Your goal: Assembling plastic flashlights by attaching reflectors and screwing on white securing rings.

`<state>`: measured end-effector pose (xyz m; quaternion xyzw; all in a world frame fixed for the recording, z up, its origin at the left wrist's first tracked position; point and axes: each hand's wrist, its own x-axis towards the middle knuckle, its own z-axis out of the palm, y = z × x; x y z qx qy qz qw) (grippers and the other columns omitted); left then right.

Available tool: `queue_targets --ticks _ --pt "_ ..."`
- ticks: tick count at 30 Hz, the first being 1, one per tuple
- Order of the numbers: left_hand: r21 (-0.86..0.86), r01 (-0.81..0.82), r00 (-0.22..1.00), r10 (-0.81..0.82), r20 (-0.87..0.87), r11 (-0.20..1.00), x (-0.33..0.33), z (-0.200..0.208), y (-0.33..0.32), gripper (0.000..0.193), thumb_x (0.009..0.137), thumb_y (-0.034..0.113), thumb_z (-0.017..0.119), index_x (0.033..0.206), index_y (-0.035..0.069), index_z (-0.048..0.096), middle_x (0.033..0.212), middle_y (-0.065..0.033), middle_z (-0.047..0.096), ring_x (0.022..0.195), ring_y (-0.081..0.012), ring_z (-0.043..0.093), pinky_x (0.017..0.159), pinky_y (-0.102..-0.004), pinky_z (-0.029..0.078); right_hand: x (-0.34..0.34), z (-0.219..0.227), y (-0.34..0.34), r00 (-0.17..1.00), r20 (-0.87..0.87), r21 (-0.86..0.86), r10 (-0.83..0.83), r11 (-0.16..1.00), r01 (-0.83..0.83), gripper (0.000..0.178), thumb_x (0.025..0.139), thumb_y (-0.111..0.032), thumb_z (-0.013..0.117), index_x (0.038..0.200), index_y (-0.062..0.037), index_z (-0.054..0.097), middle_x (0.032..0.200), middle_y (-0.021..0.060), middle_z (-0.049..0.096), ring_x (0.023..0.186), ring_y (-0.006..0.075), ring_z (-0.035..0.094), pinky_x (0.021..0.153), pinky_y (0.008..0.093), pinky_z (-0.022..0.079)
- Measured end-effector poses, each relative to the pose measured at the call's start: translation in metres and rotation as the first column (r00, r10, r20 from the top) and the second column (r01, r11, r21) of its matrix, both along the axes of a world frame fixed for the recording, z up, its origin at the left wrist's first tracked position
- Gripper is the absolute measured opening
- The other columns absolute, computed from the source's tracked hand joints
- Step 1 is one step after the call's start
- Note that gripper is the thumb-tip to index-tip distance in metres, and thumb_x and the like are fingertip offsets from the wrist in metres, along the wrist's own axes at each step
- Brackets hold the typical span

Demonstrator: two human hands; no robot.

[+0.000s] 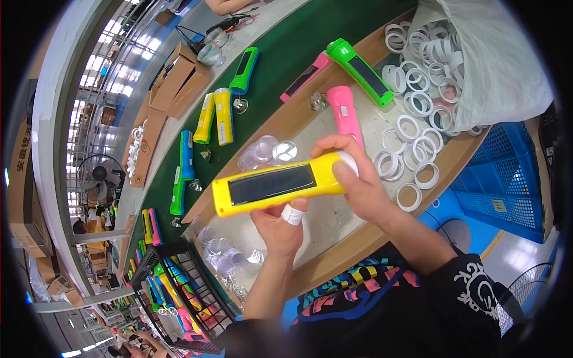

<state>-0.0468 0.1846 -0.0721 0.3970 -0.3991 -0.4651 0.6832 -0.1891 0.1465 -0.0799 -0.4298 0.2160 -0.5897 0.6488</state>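
A yellow flashlight (325, 174) with a long dark solar panel (271, 184) on its side lies level across both my hands. My left hand (280, 230), its thumb wrapped in white tape, grips the body from below. At the head end, my right hand (361, 179) closes around a white ring (348, 162) on the flashlight. Just behind it on the tray are a pink flashlight (344, 113) and stacked clear plastic lenses (259, 152). Loose white rings (412, 149) lie right of my right hand. More clear lenses (225, 256) sit left of my left wrist.
A white sack (489, 65) spills rings at the far right, above a blue crate (504, 173). Along the green belt (271, 71) lie yellow, blue and green flashlights, some with reflectors beside them. A black basket (179, 292) of flashlights stands lower left; a cardboard box (179, 83) stands beyond the belt.
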Motion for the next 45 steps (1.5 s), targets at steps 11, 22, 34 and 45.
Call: queue_targets --ticks 11,22,34,45 --pt "0.509 0.373 0.685 -0.6 0.414 0.776 0.062 0.083 0.027 0.055 0.068 0.003 0.072 0.117 0.001 0.047 0.115 -0.0178 0.056 0.1 -0.021 0.059 0.087 -0.0305 0.046 -0.015 0.01 -0.005 0.914 -0.388 0.136 0.122 0.988 -0.074 0.037 0.096 -0.034 0.035 0.094 -0.0025 0.055 0.088 0.0089 0.056 0.083 0.0158 0.055 0.076 0.027 0.044" --pt "0.092 0.485 -0.451 0.158 0.879 0.87 0.027 0.086 0.019 0.059 0.064 0.015 0.067 0.123 0.017 0.058 0.077 -0.0043 0.054 0.053 -0.0153 0.052 0.046 -0.0285 0.043 -0.027 0.011 0.002 0.899 -0.36 0.271 0.249 0.95 -0.155 0.019 0.087 -0.022 0.053 0.094 -0.0051 0.056 0.092 0.0066 0.058 0.09 0.0188 0.058 0.079 0.0334 0.046" --pt "0.109 0.44 -0.283 0.022 0.959 0.891 0.028 0.057 0.008 0.066 0.061 0.014 0.071 0.125 0.016 0.056 0.088 -0.0071 0.058 0.061 -0.0169 0.056 0.052 -0.0284 0.044 -0.025 -0.001 -0.011 0.974 0.013 0.577 0.227 0.794 -0.193 0.031 0.092 -0.023 0.036 0.091 -0.0009 0.058 0.089 0.0113 0.059 0.091 0.0222 0.057 0.089 0.0327 0.041" --pt "0.136 0.732 0.376 -0.562 0.737 0.667 0.046 0.074 0.034 0.042 0.07 0.016 0.074 0.11 0.004 0.063 0.093 -0.0123 0.062 0.076 -0.0245 0.064 0.06 -0.0301 0.051 -0.045 0.079 0.052 0.915 -0.278 -0.863 -0.292 0.495 -0.104 0.025 0.073 -0.011 0.059 0.095 -0.0007 0.057 0.088 0.0123 0.057 0.086 0.0298 0.062 0.074 0.0365 0.053"
